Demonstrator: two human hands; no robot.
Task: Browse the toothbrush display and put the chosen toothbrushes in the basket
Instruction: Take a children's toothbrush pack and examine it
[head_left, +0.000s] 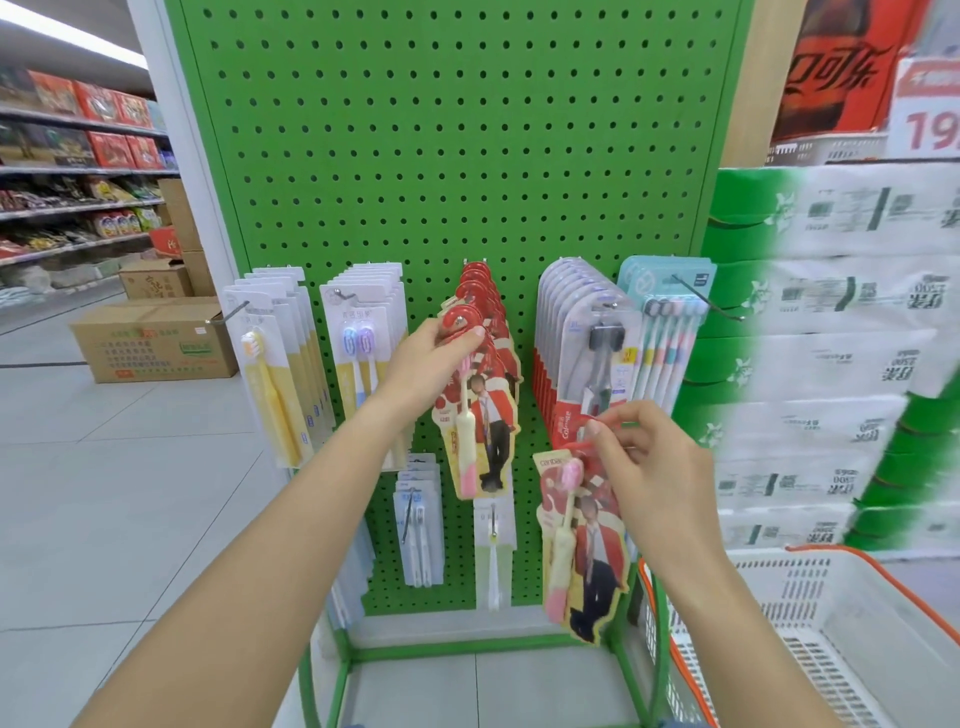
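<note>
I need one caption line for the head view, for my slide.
Left hand grips a hanging red toothbrush pack; right hand holds another beside the basket.

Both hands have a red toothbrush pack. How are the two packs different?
The pack in the left hand still hangs on the pegboard hook with the others behind it; the pack in the right hand is off the hook and dangles free. The left-hand pack sits higher, the right-hand pack lower, nearer the basket. Both hold a cream-and-pink brush.

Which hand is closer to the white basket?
Right. The right hand, holding a toothbrush pack, hangs just above-left of the basket; the left hand is farther left, at the hanging packs.
</note>
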